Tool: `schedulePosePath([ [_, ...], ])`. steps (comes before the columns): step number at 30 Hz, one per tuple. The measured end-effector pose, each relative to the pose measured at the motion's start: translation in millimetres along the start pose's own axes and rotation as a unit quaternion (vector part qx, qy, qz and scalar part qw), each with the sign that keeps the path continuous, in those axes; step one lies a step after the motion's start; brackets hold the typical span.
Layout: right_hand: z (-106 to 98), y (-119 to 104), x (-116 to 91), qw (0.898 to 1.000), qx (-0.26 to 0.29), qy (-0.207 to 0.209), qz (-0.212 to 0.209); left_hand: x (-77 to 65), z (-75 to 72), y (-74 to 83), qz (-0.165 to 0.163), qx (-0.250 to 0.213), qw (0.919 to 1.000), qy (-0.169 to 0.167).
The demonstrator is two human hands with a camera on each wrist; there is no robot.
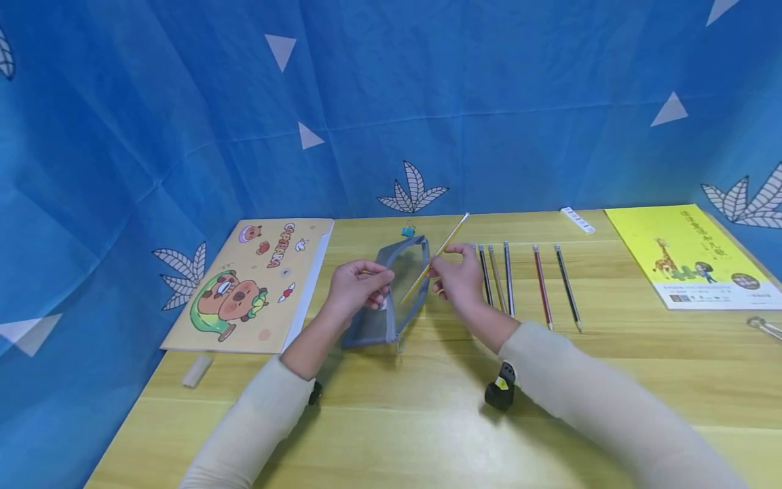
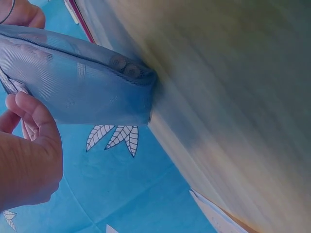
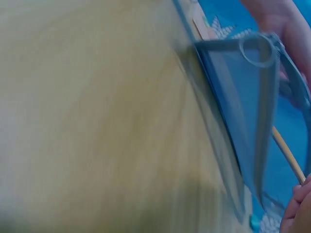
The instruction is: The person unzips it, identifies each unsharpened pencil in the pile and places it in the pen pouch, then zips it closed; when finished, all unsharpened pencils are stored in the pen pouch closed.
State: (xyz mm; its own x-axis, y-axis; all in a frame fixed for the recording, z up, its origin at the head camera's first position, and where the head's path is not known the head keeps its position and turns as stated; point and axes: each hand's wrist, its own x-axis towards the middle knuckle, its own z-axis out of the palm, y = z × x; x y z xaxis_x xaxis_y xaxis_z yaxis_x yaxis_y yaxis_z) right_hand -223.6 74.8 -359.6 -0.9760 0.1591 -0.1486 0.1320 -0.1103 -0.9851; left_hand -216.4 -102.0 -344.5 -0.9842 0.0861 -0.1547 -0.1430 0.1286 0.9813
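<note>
A grey-blue mesh pencil pouch (image 1: 366,327) stands on the table with its zippered mouth spread open toward the right. My left hand (image 1: 359,288) pinches the near-left edge of that mouth; in the left wrist view the fingertips grip its edge beside the zipper. My right hand (image 1: 458,275) pinches a yellow pencil (image 1: 449,238) around its middle. The pencil slants, its eraser end up to the right and its lower end within the pouch's mouth. From the right wrist, the pencil (image 3: 287,153) shows between the two sides of the opening.
Right of the pouch several pencils (image 1: 541,288) lie in a row. A capybara folder (image 1: 244,285) and an eraser (image 1: 197,371) lie left, a yellow book (image 1: 690,255) right. A blue binder clip (image 1: 408,231) and a white strip (image 1: 577,221) sit along the back.
</note>
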Motion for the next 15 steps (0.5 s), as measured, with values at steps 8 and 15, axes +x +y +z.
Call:
schedulePosePath([
  [8,23,12,-11,0.998,-0.022,-0.022,0.045,0.7,0.9,1.6,-0.010,0.005,0.9999,-0.002],
  [15,31,16,-15,0.996,-0.038,-0.041,0.062,-7.3,3.4,11.6,-0.014,0.010,0.9998,-0.007],
])
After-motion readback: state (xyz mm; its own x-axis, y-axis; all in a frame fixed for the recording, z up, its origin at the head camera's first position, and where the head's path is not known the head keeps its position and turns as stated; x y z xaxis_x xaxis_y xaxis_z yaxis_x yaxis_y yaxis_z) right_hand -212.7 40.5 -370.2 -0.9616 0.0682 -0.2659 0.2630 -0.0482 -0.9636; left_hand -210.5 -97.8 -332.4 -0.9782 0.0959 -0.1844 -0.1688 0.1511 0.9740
